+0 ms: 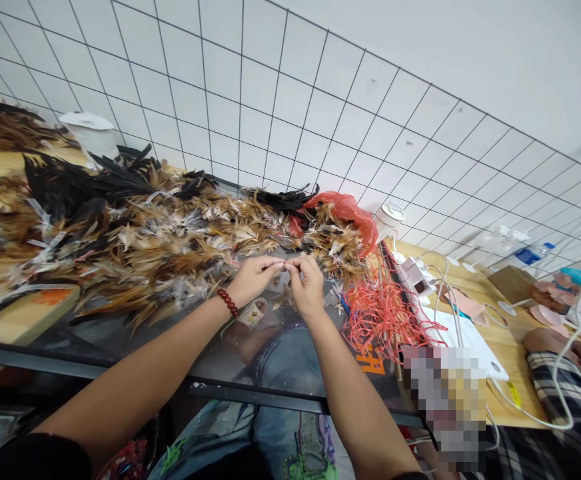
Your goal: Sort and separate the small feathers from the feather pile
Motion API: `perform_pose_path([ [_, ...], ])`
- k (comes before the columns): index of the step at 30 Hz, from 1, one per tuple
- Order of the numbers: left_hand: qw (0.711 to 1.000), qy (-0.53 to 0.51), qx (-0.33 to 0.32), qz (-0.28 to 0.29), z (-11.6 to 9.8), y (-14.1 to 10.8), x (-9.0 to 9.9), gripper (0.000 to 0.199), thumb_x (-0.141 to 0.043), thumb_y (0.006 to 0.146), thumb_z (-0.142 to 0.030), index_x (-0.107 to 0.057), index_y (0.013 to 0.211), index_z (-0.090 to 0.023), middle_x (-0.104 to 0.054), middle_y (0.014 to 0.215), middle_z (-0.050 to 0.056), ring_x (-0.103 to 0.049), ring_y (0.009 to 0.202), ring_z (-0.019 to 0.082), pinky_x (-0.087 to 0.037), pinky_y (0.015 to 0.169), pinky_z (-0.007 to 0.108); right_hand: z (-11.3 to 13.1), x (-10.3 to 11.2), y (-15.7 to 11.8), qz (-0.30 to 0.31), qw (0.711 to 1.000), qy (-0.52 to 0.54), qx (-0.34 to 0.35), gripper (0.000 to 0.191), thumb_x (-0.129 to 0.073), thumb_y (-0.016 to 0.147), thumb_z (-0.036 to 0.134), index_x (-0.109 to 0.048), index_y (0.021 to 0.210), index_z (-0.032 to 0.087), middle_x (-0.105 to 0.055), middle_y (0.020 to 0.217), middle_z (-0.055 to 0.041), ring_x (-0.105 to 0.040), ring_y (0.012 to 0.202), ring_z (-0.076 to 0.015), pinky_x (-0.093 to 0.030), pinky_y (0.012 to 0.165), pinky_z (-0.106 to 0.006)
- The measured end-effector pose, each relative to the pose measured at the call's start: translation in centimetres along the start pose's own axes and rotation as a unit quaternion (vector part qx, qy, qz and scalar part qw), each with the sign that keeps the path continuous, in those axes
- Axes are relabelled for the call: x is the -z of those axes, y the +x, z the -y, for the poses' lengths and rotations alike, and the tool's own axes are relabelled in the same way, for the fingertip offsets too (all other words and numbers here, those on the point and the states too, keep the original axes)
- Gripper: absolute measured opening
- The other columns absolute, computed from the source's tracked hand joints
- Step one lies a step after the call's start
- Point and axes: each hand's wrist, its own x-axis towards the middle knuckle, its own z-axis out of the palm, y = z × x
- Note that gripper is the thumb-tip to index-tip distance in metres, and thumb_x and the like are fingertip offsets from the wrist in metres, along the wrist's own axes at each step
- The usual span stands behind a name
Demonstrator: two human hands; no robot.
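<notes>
Okay, my left hand [256,275] and right hand [304,279] pinch closed; contents unclear.
Careless reaching could drag feathers [185,233] over the worktop's [103,333] front edge.

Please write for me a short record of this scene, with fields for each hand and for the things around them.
Left hand: in a pinch
Right hand: in a pinch, close against the left
Held thing: too small to tell
Worn on the left: dark red bead bracelet
Beyond the hands: heaped brown feathers, with black feathers among them
To the right: tangled red cords
Background: black wire grid, white wall
</notes>
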Motion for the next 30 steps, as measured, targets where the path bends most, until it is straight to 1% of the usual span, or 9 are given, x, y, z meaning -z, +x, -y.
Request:
perform_pose_path([
  [5, 0.997, -0.001, 0.033, 0.074, 0.3, 0.1, 0.1, 0.026, -0.062, 0.073, -0.040, -0.073, 0.072, -0.017, -0.068, 0.067, 0.002, -0.057, 0.065, 0.017, -0.044, 0.068, 0.027, -0.1, 0.0, 0.2, -0.008, 0.999, 0.036, 0.005, 0.015, -0.053, 0.085, 0.024, -0.061, 0.073, 0.020, -0.060, 0.077, -0.0028, -0.055, 0.080, -0.0159, -0.041, 0.088, -0.032],
  [10, 0.999, -0.002, 0.039, -0.003, 0.0, 0.1, 0.3, 0.024, -0.066, 0.068, -0.039, -0.068, 0.057, -0.018, -0.064, 0.060, 0.003, -0.054, 0.063, 0.017, -0.041, 0.064, 0.027, -0.1, 0.1, 0.3, -0.032, 0.998, 0.046, -0.039, 0.013, -0.054, 0.084, 0.024, -0.063, 0.075, 0.019, -0.060, 0.079, -0.0026, -0.054, 0.080, -0.0152, -0.043, 0.077, -0.029],
  [12, 0.996, -0.035, 0.054, -0.060, 0.0, 0.3, 0.5, 0.024, -0.068, 0.065, -0.039, -0.067, 0.055, -0.017, -0.065, 0.062, 0.004, -0.056, 0.066, 0.018, -0.042, 0.068, 0.028, -0.1, 0.7, 0.6, 0.036, 0.998, 0.047, -0.038, 0.011, -0.057, 0.082, 0.022, -0.065, 0.075, 0.019, -0.059, 0.076, -0.0014, -0.053, 0.074, -0.0138, -0.043, 0.071, -0.027],
  [16, 0.972, -0.136, 0.108, -0.162, 0.5, 0.7, 0.7, 0.025, -0.072, 0.061, -0.041, -0.068, 0.062, -0.017, -0.064, 0.062, 0.003, -0.057, 0.066, 0.016, -0.043, 0.071, 0.029, 0.0, 2.3, 0.8, 0.308, 0.950, 0.038, 0.030, 0.008, -0.072, 0.071, 0.020, -0.071, 0.079, 0.021, -0.059, 0.074, 0.0009, -0.054, 0.071, -0.0127, -0.043, 0.069, -0.025],
  [18, 0.958, -0.188, 0.134, -0.171, 0.7, 0.8, 0.7, 0.027, -0.074, 0.058, -0.041, -0.068, 0.064, -0.015, -0.063, 0.060, 0.002, -0.056, 0.063, 0.014, -0.044, 0.069, 0.029, 0.0, 2.5, 0.6, 0.365, 0.930, 0.000, 0.055, 0.018, -0.075, 0.067, 0.019, -0.072, 0.083, 0.024, -0.060, 0.076, 0.0013, -0.055, 0.075, -0.0137, -0.043, 0.071, -0.025],
  [21, 0.948, -0.231, 0.149, -0.158, 0.8, 0.8, 0.6, 0.030, -0.076, 0.056, -0.041, -0.067, 0.065, -0.014, -0.062, 0.059, 0.002, -0.055, 0.060, 0.013, -0.044, 0.068, 0.028, -0.3, 2.2, 0.2, 0.408, 0.910, -0.041, 0.063, 0.013, -0.071, 0.068, 0.014, -0.072, 0.077, 0.024, -0.060, 0.074, 0.0018, -0.056, 0.072, -0.0131, -0.042, 0.070, -0.024],
  [24, 0.948, -0.242, 0.149, -0.141, 0.7, 0.7, 0.6, 0.033, -0.079, 0.053, -0.042, -0.067, 0.066, -0.013, -0.063, 0.060, 0.002, -0.056, 0.060, 0.012, -0.045, 0.067, 0.027, -0.4, 1.8, 0.2, 0.377, 0.925, -0.021, 0.038, 0.013, -0.061, 0.073, 0.010, -0.068, 0.069, 0.020, -0.057, 0.072, 0.0014, -0.053, 0.068, -0.0115, -0.041, 0.068, -0.023],
  [27, 0.950, -0.247, 0.150, -0.116, 0.5, 0.5, 0.4, 0.034, -0.079, 0.053, -0.043, -0.068, 0.068, -0.014, -0.065, 0.063, 0.003, -0.058, 0.062, 0.013, -0.045, 0.068, 0.027, -0.3, 1.5, 0.6, 0.241, 0.966, 0.073, -0.051, 0.008, -0.058, 0.078, 0.021, -0.062, 0.072, 0.018, -0.055, 0.068, 0.0019, -0.049, 0.064, -0.0108, -0.040, 0.063, -0.023],
  [30, 0.955, -0.243, 0.150, -0.077, 0.4, 0.2, -0.1, 0.032, -0.078, 0.056, -0.043, -0.070, 0.068, -0.014, -0.067, 0.067, 0.004, -0.058, 0.063, 0.014, -0.045, 0.068, 0.028, -0.3, 0.9, 0.9, 0.134, 0.951, 0.223, -0.165, 0.020, -0.059, 0.079, 0.037, -0.056, 0.074, 0.018, -0.049, 0.059, 0.0046, -0.044, 0.054, -0.0095, -0.038, 0.054, -0.022],
])
